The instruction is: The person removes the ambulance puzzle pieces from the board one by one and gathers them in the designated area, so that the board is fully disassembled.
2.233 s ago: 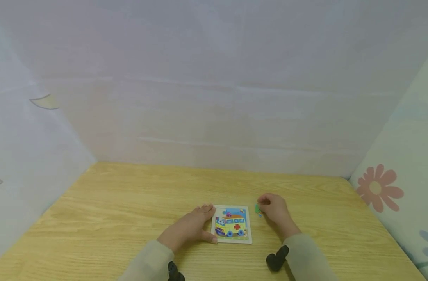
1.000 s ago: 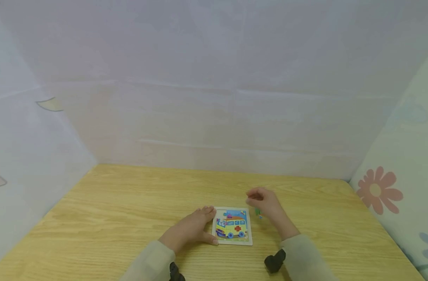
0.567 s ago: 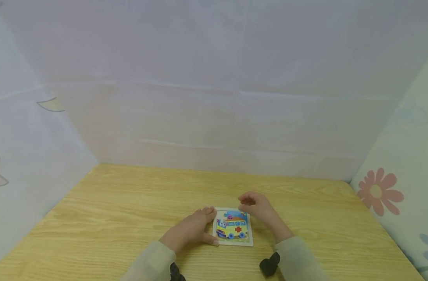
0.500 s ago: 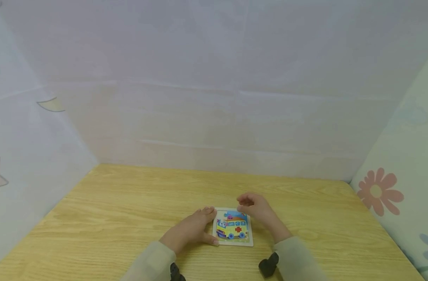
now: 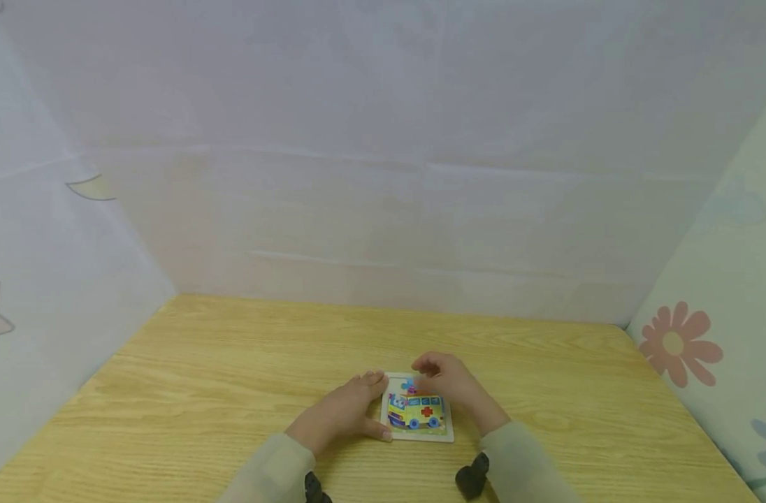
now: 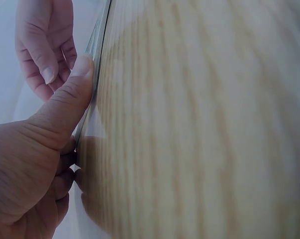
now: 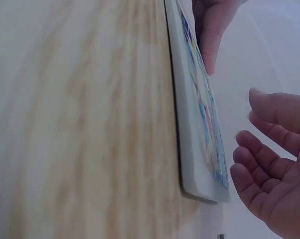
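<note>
A square jigsaw board (image 5: 448, 425) with a pale frame and a yellow ambulance picture (image 5: 414, 411) lies flat on the table. My left hand (image 5: 342, 412) rests along its left side, fingers at the far left corner and thumb on the near left corner. In the left wrist view the left thumb (image 6: 65, 99) presses the board's edge. Over the board's far right part hovers my right hand (image 5: 452, 388), covering some of the picture. The right wrist view shows the right hand (image 7: 276, 154) with loosely bent fingers, apart from the board, and no piece visible in them.
The wooden table (image 5: 263, 363) extends around the board. A pale cloth wall (image 5: 383, 209) stands behind it, and a flower-printed cloth (image 5: 678, 342) hangs at the right. A tiny dark object (image 7: 221, 236) shows at the right wrist view's lower edge.
My right hand has left the small green piece right of the board and moved left over the picture. That piece is now out of sight. The left hand has stayed in place.
</note>
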The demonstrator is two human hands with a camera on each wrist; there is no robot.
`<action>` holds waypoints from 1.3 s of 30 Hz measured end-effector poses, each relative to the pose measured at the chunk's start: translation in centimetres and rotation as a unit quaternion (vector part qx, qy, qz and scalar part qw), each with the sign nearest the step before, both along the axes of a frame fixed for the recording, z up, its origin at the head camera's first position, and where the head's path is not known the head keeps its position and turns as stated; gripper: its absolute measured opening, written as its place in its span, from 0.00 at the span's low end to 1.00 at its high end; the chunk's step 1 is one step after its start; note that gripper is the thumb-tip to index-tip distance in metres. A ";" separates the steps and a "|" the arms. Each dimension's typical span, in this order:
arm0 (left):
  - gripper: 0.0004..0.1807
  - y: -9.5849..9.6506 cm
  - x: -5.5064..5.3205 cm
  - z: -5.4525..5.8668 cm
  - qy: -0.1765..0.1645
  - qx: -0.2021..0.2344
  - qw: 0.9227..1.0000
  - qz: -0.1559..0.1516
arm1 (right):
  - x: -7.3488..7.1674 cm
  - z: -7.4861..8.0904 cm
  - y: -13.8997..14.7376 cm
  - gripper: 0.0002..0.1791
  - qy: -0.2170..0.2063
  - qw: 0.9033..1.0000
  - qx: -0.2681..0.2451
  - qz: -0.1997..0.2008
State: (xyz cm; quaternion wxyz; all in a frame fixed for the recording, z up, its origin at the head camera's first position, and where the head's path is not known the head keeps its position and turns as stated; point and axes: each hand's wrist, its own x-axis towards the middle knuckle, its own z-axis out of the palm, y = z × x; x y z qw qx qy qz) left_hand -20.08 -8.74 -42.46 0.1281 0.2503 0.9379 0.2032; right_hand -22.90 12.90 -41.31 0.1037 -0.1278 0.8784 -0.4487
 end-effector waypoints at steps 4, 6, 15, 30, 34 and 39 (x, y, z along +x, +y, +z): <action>0.54 0.1 0.0 0.0 -0.005 -0.002 1.000 0.003 | 0.0 -0.2 -0.3 0.16 0.004 1.000 0.025 0.011; 0.54 0.1 0.0 -0.1 -0.007 -0.003 1.000 0.005 | -0.1 -0.3 -0.4 0.16 0.009 0.999 0.040 0.016; 0.53 0.1 0.0 0.0 -0.002 -0.005 1.000 -0.002 | -0.4 -0.5 -0.6 0.13 0.026 0.995 0.086 0.037; 0.52 0.1 0.2 0.4 -0.003 -0.004 1.000 -0.005 | -1.0 -0.4 -0.6 0.09 0.030 0.988 0.106 0.108; 0.52 0.0 0.0 0.1 -0.002 -0.007 1.000 -0.003 | -1.2 -0.1 -1.0 0.10 0.023 0.987 0.110 0.115; 0.53 0.0 -0.1 -0.1 -0.002 -0.007 1.000 -0.002 | -1.5 -0.1 -1.3 0.12 0.022 0.985 0.112 0.127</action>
